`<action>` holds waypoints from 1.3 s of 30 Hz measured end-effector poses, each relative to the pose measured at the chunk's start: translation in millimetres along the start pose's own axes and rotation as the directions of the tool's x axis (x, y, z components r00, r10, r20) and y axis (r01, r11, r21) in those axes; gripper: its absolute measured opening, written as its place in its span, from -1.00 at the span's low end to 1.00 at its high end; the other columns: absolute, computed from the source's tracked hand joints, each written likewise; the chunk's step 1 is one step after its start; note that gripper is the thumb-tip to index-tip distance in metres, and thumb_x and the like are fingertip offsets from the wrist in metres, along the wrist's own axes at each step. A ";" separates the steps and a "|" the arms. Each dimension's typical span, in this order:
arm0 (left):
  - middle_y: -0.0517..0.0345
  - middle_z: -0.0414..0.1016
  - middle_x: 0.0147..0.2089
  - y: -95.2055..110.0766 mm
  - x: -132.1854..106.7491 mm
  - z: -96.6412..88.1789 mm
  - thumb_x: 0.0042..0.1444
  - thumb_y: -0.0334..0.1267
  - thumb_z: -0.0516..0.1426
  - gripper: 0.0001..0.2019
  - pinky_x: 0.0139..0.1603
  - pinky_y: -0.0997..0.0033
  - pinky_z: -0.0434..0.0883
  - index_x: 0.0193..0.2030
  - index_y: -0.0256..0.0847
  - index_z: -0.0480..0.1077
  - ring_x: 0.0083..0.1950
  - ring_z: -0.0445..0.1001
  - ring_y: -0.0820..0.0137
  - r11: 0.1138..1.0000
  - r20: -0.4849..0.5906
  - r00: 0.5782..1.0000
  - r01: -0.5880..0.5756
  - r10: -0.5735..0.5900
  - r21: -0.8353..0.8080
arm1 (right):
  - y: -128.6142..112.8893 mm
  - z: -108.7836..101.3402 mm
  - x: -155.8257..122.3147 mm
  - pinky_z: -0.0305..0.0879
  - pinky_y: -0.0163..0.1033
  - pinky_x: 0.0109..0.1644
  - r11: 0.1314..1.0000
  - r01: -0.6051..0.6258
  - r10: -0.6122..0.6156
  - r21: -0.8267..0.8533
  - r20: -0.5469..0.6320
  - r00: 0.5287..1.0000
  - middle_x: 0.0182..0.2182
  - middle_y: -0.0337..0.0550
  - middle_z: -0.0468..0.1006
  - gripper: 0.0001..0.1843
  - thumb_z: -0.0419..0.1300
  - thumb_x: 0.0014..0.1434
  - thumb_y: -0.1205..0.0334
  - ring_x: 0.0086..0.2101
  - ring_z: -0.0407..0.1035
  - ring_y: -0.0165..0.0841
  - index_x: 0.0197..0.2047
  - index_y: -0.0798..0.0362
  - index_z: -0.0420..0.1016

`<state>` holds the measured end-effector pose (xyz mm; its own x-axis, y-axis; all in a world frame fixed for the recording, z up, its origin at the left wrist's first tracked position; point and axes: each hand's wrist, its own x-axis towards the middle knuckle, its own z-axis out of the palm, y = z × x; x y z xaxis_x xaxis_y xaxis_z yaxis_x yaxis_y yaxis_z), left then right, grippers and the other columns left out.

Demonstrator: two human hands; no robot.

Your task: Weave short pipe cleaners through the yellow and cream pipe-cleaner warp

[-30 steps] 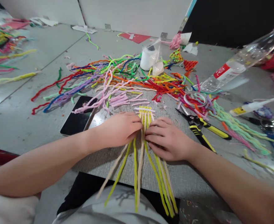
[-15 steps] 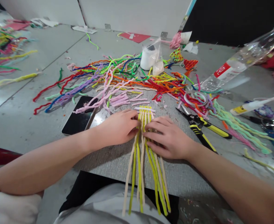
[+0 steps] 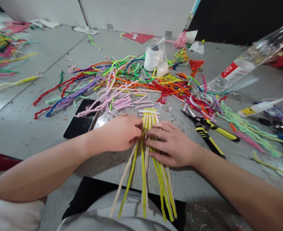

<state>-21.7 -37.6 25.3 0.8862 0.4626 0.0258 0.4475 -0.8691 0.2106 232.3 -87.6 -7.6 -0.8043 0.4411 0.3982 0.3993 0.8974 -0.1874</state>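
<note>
A small weave of yellow and cream pipe cleaners point(image 3: 149, 113) lies on a grey board point(image 3: 194, 183), crossed at its top by pink strips. Its long loose strands point(image 3: 143, 179) run toward me and hang over the board's near edge. My left hand point(image 3: 122, 133) rests on the left side of the strands, fingertips curled and pinching them. On the right side lies my right hand point(image 3: 172, 144), fingers stretched flat and pressing the strands down. The fingertips of both hands meet at the middle of the bundle.
A tangled pile of coloured pipe cleaners point(image 3: 132, 80) spreads behind the weave, with short pink pieces point(image 3: 129, 102) nearer. A dark phone point(image 3: 81, 120) lies left; yellow-handled pliers point(image 3: 209, 131), a tape ring point(image 3: 201, 100), a glue tube point(image 3: 261, 107) and a plastic bottle point(image 3: 247, 64) lie right. A bagged white roll point(image 3: 153, 59) stands behind.
My hands have shifted slightly along the bundle and drawn closer together. The loose left strands first gathered, then fanned out to the left again.
</note>
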 end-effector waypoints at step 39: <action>0.11 0.61 -0.12 -7.3 2.5 -5.4 0.10 -0.47 0.27 -0.79 0.07 0.17 0.46 -0.19 -0.07 0.59 0.00 0.51 0.20 0.928 0.026 0.933 -0.355 0.360 -0.109 | -12.9 -6.3 2.9 0.44 0.00 0.11 0.985 0.171 -0.162 0.037 -0.163 0.973 -0.04 -0.02 0.68 -0.81 0.16 0.37 0.32 0.01 0.48 -0.17 -0.06 0.06 0.60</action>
<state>-23.5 -29.1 29.2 0.9907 0.1141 0.0746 0.0877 -0.9523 0.2924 227.6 -97.9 1.7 -0.7760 0.2820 0.5642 0.2398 0.9592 -0.1497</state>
